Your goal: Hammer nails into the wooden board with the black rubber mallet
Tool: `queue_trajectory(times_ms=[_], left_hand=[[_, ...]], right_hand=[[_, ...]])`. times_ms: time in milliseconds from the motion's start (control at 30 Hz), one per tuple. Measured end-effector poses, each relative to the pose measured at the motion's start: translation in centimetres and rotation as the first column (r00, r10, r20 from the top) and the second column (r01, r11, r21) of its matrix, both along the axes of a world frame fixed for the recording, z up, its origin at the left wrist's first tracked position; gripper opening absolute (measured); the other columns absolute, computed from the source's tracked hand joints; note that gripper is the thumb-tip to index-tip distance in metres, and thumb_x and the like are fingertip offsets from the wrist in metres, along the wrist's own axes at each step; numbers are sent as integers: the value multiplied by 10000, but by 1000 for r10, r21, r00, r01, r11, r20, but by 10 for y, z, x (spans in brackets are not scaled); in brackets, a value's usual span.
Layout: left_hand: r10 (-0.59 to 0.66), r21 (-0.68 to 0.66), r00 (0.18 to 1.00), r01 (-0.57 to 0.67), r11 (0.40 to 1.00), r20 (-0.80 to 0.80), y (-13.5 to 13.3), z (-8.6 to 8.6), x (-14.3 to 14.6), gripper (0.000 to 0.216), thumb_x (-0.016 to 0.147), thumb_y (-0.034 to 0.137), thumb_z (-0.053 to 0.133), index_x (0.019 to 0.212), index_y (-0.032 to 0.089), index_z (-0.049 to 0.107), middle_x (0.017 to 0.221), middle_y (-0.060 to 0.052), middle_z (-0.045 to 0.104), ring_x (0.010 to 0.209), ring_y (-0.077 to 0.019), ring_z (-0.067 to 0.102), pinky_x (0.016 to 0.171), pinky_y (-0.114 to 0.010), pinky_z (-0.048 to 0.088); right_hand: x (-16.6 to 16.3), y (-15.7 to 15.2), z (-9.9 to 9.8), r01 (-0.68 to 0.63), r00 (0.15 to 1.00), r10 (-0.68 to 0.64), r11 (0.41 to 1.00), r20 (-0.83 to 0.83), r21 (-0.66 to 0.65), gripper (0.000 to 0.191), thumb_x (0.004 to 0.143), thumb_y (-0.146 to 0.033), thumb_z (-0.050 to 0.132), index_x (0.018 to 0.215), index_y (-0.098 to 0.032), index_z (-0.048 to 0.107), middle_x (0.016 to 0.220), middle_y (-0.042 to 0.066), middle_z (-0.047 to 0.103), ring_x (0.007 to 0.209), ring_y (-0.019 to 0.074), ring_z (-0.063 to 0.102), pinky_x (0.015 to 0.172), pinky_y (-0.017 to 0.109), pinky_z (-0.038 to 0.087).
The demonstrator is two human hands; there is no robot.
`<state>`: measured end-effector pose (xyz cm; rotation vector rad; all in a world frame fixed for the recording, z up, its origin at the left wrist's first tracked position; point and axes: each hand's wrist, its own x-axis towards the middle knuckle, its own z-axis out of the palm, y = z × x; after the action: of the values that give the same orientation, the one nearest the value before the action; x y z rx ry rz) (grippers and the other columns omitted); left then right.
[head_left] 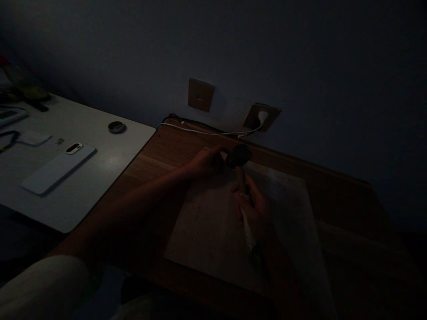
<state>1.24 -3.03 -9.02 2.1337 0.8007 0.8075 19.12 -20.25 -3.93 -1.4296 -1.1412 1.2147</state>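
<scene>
The scene is very dark. My right hand point(255, 206) is wrapped round the handle of a hammer point(240, 155), whose dark head points away from me. The lower handle, wrapped in something pale, runs down past my palm. Just left of the hammer head is my left hand point(205, 162), fingers bent and drawn together above the far edge of a pale flat board point(207, 231). Whatever those fingers pinch, if anything, is hidden in shadow. I cannot tell whether the hammer head touches them.
The board lies on a brown wooden table point(150, 155) against the wall. A white cable point(207, 132) runs along the back to a plug in a wall socket point(255, 118); another wall plate point(200, 94) is beside it. The white table at left bears a phone point(60, 169) and round tin point(116, 127).
</scene>
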Motion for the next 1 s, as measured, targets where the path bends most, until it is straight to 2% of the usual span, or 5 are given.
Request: queue_trajectory(times_ms=[367,567,667,833,1000], left_hand=[[11,24,999,-10,1000,-52,0,1,0,577,776,103,717,1344,160,636,952,-23,788,815,-159,736,734,-240,525],[-12,-22,999,11,1000,-49,4,4,-2,519,783,193,769,1286,154,647,1109,-61,750,881,-170,710,792,-274,550],[-22,29,995,25,999,-98,5,7,-3,467,770,277,830,1200,159,690,1240,-106,661,954,-196,680,845,-322,573],[-136,113,968,163,980,-212,5,8,-1,220,822,264,825,1032,205,796,1364,-120,570,1132,-239,640,1041,-401,539],[-150,187,965,192,963,-216,7,5,3,57,868,215,776,909,198,812,1383,-121,588,1257,-274,615,1094,-412,510]], right_hand=[[3,2,-9,0,1000,0,1000,-16,16,575,913,-424,726,1460,-294,606,1036,0,692,428,50,457,340,244,409],[3,3,-7,95,993,-92,995,-70,36,618,875,-416,759,1459,-299,594,1042,-11,668,430,51,454,327,244,393],[6,5,-5,159,983,-153,986,-101,51,575,863,-396,761,1409,-299,607,1024,-20,652,430,50,450,319,236,363],[11,8,-2,210,966,-200,977,-164,43,478,843,-348,752,1303,-292,639,884,-44,629,413,58,439,320,231,328],[10,8,-1,182,964,-176,983,-198,9,317,842,-358,747,1130,-271,646,626,-90,517,382,88,416,325,223,332]])
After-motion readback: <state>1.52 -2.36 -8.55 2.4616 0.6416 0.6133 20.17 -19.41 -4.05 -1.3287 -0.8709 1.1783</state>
